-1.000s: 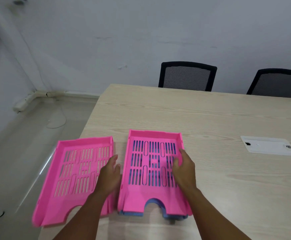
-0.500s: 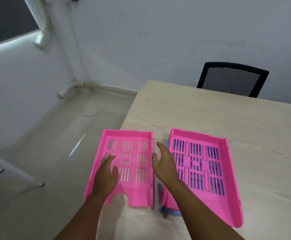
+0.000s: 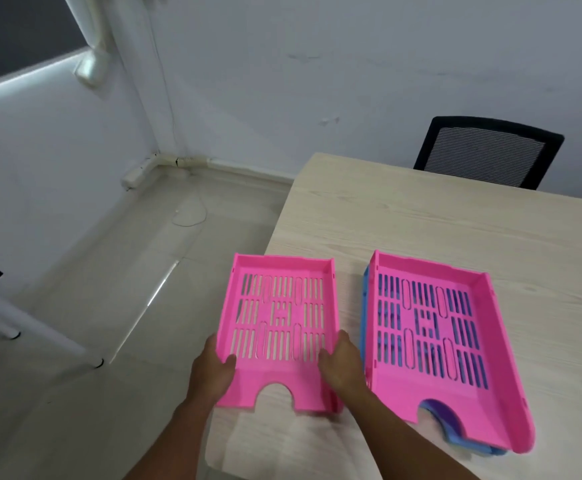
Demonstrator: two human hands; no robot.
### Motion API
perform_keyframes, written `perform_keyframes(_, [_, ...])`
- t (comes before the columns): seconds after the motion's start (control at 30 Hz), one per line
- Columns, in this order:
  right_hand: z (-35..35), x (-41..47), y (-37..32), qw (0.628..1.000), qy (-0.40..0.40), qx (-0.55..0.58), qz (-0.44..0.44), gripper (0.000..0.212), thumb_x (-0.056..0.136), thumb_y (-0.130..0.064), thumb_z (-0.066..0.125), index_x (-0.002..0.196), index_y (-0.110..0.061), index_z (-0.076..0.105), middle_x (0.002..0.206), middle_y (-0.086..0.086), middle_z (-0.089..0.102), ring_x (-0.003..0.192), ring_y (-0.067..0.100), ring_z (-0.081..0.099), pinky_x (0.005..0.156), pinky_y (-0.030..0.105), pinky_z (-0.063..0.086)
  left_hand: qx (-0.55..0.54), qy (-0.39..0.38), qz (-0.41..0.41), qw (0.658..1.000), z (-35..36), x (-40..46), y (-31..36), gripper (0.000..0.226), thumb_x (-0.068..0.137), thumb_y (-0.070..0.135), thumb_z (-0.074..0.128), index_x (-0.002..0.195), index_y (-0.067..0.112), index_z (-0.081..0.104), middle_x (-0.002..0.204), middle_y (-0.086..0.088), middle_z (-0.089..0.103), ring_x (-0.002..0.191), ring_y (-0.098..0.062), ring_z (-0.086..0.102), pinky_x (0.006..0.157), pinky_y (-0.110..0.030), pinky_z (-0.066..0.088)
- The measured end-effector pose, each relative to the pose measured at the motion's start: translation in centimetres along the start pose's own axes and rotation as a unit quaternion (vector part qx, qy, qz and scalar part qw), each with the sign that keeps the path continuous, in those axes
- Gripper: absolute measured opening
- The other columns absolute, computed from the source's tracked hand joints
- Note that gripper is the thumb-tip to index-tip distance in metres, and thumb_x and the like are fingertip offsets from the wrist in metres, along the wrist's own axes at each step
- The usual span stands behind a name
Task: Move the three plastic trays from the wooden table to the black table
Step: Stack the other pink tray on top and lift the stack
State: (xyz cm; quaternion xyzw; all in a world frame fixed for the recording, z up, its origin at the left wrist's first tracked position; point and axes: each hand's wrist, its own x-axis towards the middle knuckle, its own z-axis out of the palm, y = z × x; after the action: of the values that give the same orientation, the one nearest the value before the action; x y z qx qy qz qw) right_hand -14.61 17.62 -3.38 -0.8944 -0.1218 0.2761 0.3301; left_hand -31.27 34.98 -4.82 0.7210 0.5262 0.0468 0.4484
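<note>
We see the pale wooden counter (image 3: 455, 237) filling the right side, with the tiled floor (image 3: 109, 271) to its left and a black mesh chair (image 3: 483, 154) behind its far edge. On the counter near the front sits a pink tray (image 3: 455, 393) stacked on a blue tray (image 3: 365, 306), whose edge shows along the left side and under the front notch. Just beside that stack, a second pink tray (image 3: 279, 382) hangs over the counter's left edge, gripped at both sides. Our left hand (image 3: 211, 372) clamps its left wall, thumb inside. Our right hand (image 3: 343, 365) clamps its right wall, fingers (image 3: 324, 358) curled over the rim.
</note>
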Motion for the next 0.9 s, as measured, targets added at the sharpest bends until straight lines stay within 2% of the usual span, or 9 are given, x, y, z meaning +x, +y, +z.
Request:
perform_keyframes(0.1, [-0.2,0.2,-0.2,0.998,0.061,0.026,-0.016,0.026,0.095,-0.011,0.057,0.119,-0.001,0.054,0.102,0.012,0.069,0.084,0.025,0.067,0.078,0.038,0.06,-0.044,0.009,0.015,0.999,-0.6,0.1,-0.4,0.049,0.094,0.008,0.057,0.142,0.014,0.047,0.121,-0.017,0.067,0.104,-0.035,0.064,0.088,-0.043,0.053])
perform_keyframes(0.2, [-0.8,0.4,-1.5,0.992,0.092,0.078,-0.048,0.017,0.096,-0.005,0.055,0.112,-0.003,0.056,0.1,0.011,0.069,0.09,0.029,0.069,0.081,0.044,0.061,-0.09,0.005,0.037,0.995,-1.7,0.6,0.0,0.04,0.097,0.01,0.056,0.137,0.014,0.052,0.113,-0.011,0.066,0.101,-0.031,0.064,0.081,-0.039,0.05])
perform_keyframes(0.37, [-3.1,0.6,-3.5,0.979,0.119,0.109,-0.125,0.02,0.098,-0.003,0.051,0.116,-0.003,0.059,0.097,0.002,0.063,0.086,0.02,0.063,0.073,0.026,0.05,-0.14,0.01,0.086,0.986,-3.4,0.6,1.9,0.038,0.101,0.014,0.051,0.139,0.017,0.053,0.114,-0.006,0.066,0.104,-0.031,0.065,0.078,-0.037,0.05])
perform_keyframes(0.47, [-6.0,0.5,-3.6,0.968,0.134,0.139,-0.157,0.021,0.098,-0.004,0.052,0.114,-0.016,0.059,0.094,-0.012,0.061,0.082,-0.001,0.06,0.069,0.006,0.042,-0.151,0.027,0.125,0.98,-3.2,-0.3,4.3,0.039,0.102,0.013,0.049,0.141,0.017,0.051,0.12,-0.008,0.067,0.108,-0.028,0.064,0.085,-0.037,0.05])
perform_keyframes(0.6, [-11.5,0.0,-0.9,0.955,0.178,0.173,-0.164,0.025,0.097,-0.004,0.055,0.105,-0.028,0.055,0.092,-0.022,0.06,0.085,-0.01,0.058,0.068,0.007,0.042,-0.164,0.017,0.178,0.97,-0.5,-2.8,8.3,0.044,0.102,0.008,0.044,0.144,0.019,0.049,0.13,-0.006,0.065,0.117,-0.024,0.062,0.101,-0.044,0.05])
perform_keyframes(0.73, [-16.7,-1.0,4.0,0.942,0.227,0.2,-0.145,0.029,0.095,0.0,0.058,0.114,-0.022,0.061,0.097,-0.011,0.066,0.088,0.003,0.064,0.08,0.018,0.046,-0.145,-0.009,0.221,0.964,4.2,-5.7,11.8,0.048,0.103,0.01,0.042,0.15,0.02,0.042,0.138,0.0,0.059,0.122,-0.01,0.056,0.101,-0.022,0.044])
perform_keyframes(0.8, [-18.6,-1.5,6.4,0.939,0.239,0.213,-0.129,0.029,0.095,0.001,0.059,0.119,-0.016,0.063,0.1,-0.01,0.067,0.091,0.009,0.064,0.084,0.021,0.045,-0.143,-0.034,0.225,0.963,6.4,-6.9,12.6,0.047,0.104,0.012,0.041,0.151,0.021,0.04,0.127,0.004,0.064,0.102,0.009,0.061,0.084,-0.002,0.044])
perform_keyframes(0.83, [-19.5,-1.9,7.6,0.939,0.242,0.214,-0.121,0.029,0.095,0.0,0.059,0.118,-0.016,0.064,0.099,-0.015,0.067,0.091,0.006,0.065,0.083,0.019,0.045,-0.144,-0.053,0.225,0.962,7.6,-7.5,13.1,0.047,0.105,0.012,0.04,0.151,0.021,0.039,0.116,0.007,0.067,0.088,0.015,0.062,0.074,0.001,0.045])
perform_keyframes(0.9, [-21.4,-2.5,9.9,0.94,0.245,0.212,-0.106,0.028,0.096,-0.003,0.058,0.115,-0.022,0.064,0.1,-0.021,0.066,0.087,-0.011,0.067,0.078,0.017,0.047,-0.133,-0.083,0.225,0.962,9.9,-8.7,14.1,0.047,0.105,0.015,0.038,0.151,0.023,0.038,0.106,0.009,0.068,0.08,0.015,0.063,0.069,-0.005,0.05])
